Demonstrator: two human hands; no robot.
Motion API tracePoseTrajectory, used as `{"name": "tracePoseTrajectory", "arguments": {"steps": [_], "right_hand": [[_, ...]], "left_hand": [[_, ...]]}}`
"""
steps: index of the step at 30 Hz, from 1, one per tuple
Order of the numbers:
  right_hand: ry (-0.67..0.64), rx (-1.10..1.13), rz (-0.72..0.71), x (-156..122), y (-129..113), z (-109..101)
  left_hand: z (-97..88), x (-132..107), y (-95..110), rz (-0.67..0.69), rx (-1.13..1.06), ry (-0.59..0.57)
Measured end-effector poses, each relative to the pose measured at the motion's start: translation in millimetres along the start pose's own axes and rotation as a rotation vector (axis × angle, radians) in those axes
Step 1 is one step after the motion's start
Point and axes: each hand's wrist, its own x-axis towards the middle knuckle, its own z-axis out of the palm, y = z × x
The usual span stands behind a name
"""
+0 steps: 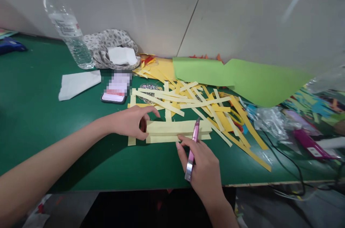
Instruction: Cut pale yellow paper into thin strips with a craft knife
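A folded strip of pale yellow paper (172, 127) lies crosswise on the green table in front of me. My left hand (130, 122) is at its left end, thumb and forefinger curved apart, the thumb at the paper's edge. My right hand (203, 165) holds a slim pink utility knife (195, 136) between thumb and fingers, its silver end towards me and its dark tip pointing away. The forefinger of that hand rests at the paper's lower edge. Behind the folded paper, narrow yellow strips (205, 103) lie in a loose, crossing heap.
Left of the strips lie a phone (115, 88) and a white tissue (78, 84). A water bottle (66, 27) stands beside a patterned cloth pouch (115, 41). Green paper (242, 77) leans by the wall. Clear plastic (272, 120), a magenta object (309, 143) and a black cable (289, 159) are right.
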Motion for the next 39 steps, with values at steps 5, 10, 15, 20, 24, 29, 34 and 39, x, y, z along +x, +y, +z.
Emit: {"name": "tracePoseTrajectory", "arguments": {"steps": [5, 10, 15, 20, 24, 29, 34, 39], "right_hand": [[0.025, -0.011, -0.003, -1.1, -0.6, -1.6], [0.136, 0.279, 0.061, -8.8, 3.2, -12.8], [0.135, 0.462, 0.324, -9.1, 2.2, -21.7], [-0.070, 0.821, 0.570, 13.9, -3.1, -23.4], [-0.151, 0.878, 0.581, 27.8, -11.6, -21.6], [-0.133, 0.906, 0.644, 29.5, -21.2, -11.7], [-0.146, 0.908, 0.675, 31.1, -26.6, -3.0], [-0.169, 0.906, 0.651, 34.7, -25.9, 0.8]], "left_hand": [[-0.3, 2.0, -2.0, -0.002, -0.026, -0.008], [0.5, 2.1, -1.9, -0.012, -0.055, -0.011], [2.0, 2.4, -1.6, -0.028, -0.048, 0.000], [1.1, 1.6, 0.0, -0.043, -0.022, 0.001], [1.0, 1.7, 1.4, -0.059, -0.022, -0.013], [2.0, 3.2, 2.2, -0.065, -0.042, -0.009], [1.8, 3.4, 1.7, -0.059, -0.057, -0.015], [2.6, 4.3, 0.1, -0.058, -0.052, -0.014]]}}
